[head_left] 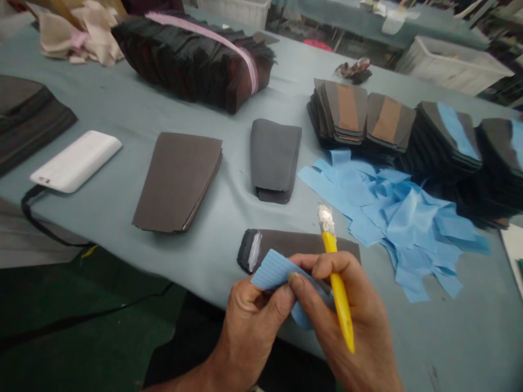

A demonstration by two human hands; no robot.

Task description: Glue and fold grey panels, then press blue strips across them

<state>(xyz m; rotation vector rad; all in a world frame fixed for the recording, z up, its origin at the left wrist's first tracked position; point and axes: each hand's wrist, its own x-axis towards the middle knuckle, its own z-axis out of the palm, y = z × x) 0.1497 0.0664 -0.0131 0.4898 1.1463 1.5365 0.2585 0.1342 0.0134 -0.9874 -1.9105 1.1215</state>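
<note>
Between my two hands a blue ribbon strip [274,270] is pinched at thumbs and fingertips. My left hand [251,321] grips its left part. My right hand [347,316] pinches the other side and also keeps a yellow-handled brush [338,288] between its fingers, the whitish caked tip pointing up. Just beyond the hands lies a dark brown folded piece [302,242] with a white smear [255,250] near its left end; the hands partly cover it. A heap of loose blue ribbon strips [400,212] spreads to the right.
Stacked dark pieces [341,111] with brown or blue bands stand behind the heap. A brown stack [177,179], a grey stack [275,155] and a cabled white power bank [77,160] lie leftward. A pink-tied dark bundle [192,60] sits at the back of the table [208,245].
</note>
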